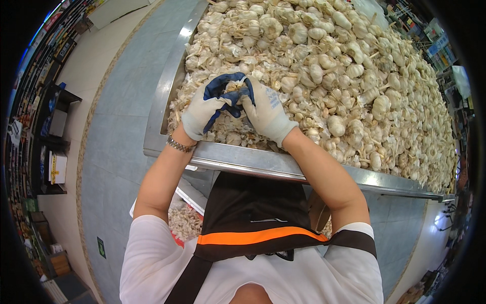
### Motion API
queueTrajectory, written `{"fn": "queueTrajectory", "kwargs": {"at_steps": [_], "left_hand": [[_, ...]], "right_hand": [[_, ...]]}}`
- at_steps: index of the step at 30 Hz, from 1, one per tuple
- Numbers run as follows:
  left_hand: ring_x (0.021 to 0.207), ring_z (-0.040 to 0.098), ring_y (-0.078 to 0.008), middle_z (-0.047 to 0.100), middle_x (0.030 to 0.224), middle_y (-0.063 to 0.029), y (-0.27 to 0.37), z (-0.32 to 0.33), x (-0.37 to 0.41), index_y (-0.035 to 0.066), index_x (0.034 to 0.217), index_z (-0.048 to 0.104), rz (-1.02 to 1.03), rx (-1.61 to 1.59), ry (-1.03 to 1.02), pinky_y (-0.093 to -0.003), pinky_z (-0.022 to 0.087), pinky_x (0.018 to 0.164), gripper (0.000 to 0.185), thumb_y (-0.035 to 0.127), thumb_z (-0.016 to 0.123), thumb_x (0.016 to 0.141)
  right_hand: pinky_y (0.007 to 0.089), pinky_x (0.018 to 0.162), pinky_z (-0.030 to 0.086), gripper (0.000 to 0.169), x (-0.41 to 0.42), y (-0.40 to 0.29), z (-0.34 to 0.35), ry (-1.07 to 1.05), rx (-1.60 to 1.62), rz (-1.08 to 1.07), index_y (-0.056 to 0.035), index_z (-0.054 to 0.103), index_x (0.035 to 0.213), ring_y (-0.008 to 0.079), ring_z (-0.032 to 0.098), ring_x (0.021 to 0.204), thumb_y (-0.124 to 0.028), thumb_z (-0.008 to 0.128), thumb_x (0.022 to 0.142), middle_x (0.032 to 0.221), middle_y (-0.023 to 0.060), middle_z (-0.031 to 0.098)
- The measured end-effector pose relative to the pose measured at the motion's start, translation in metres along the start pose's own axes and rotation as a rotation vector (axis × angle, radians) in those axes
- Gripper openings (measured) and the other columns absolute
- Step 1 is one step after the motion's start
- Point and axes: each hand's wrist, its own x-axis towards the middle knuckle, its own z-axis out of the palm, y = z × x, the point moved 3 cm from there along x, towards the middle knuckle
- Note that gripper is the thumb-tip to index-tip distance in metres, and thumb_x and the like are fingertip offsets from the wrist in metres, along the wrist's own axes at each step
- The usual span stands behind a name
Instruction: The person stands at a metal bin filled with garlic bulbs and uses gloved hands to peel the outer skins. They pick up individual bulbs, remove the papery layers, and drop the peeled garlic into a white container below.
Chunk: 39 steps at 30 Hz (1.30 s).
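Both my hands wear white work gloves with blue coated palms and fingers. My left hand and my right hand meet over the near left corner of a metal display bin. Between them they grip a garlic bulb, of which only a small pale part shows; the fingers cover the rest. Below and around the hands lies a layer of dry garlic skins. A large heap of whole garlic bulbs rises to the right and beyond.
The bin's steel rim runs along my front and up the left side. Below it on the left stands a container of garlic skins. Grey floor tiles stretch to stocked shelves at far left.
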Motion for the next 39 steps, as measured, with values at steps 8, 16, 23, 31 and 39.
{"fn": "queueTrajectory", "kwargs": {"at_steps": [8,16,23,31,39], "left_hand": [[0.085,0.064,-0.0157,0.062,0.117,-0.0092,-0.001,0.000,-0.001,-0.002,0.132,0.052,-0.022,-0.025,0.001,-0.0297,0.057,0.069,0.048,0.003,0.057,0.084],[0.088,0.063,-0.0156,0.062,0.117,-0.0089,0.002,0.002,0.000,-0.001,0.134,0.050,-0.047,-0.046,-0.026,-0.0304,0.056,0.074,0.051,0.004,0.057,0.084],[0.092,0.064,-0.0176,0.062,0.118,-0.0098,0.000,0.004,0.001,0.002,0.141,0.042,0.005,-0.202,-0.057,-0.0311,0.054,0.080,0.058,0.007,0.056,0.085],[0.096,0.063,-0.0143,0.061,0.119,-0.0069,-0.002,0.002,0.006,0.001,0.142,0.041,-0.063,-0.156,-0.079,-0.0297,0.054,0.081,0.058,0.019,0.060,0.091],[0.091,0.062,-0.0132,0.065,0.110,-0.0053,-0.012,-0.004,0.007,0.001,0.143,0.041,-0.086,-0.195,-0.136,-0.0295,0.053,0.078,0.056,0.021,0.060,0.094]], "right_hand": [[0.0493,0.081,0.048,0.028,0.001,0.009,0.007,0.102,0.003,-0.038,0.0002,0.054,0.117,0.0447,0.059,0.095,-0.016,0.050,0.094,0.103,0.0250,0.062],[0.0486,0.080,0.048,0.029,0.001,0.013,0.008,0.168,0.009,0.052,0.0021,0.054,0.117,0.0450,0.060,0.092,-0.013,0.050,0.092,0.098,0.0264,0.063],[0.0431,0.075,0.048,0.026,0.006,0.030,0.010,0.331,0.250,0.147,0.0013,0.057,0.113,0.0347,0.061,0.082,-0.014,0.048,0.093,0.090,0.0201,0.064],[0.0291,0.082,0.048,0.030,0.006,0.035,0.006,0.148,0.707,0.411,0.0009,0.060,0.116,0.0159,0.059,0.087,-0.022,0.052,0.098,0.098,0.0075,0.067],[0.0391,0.082,0.049,0.027,0.010,0.031,0.000,0.191,0.220,0.186,0.0016,0.061,0.112,0.0344,0.064,0.092,-0.014,0.058,0.090,0.098,0.0225,0.067]]}}
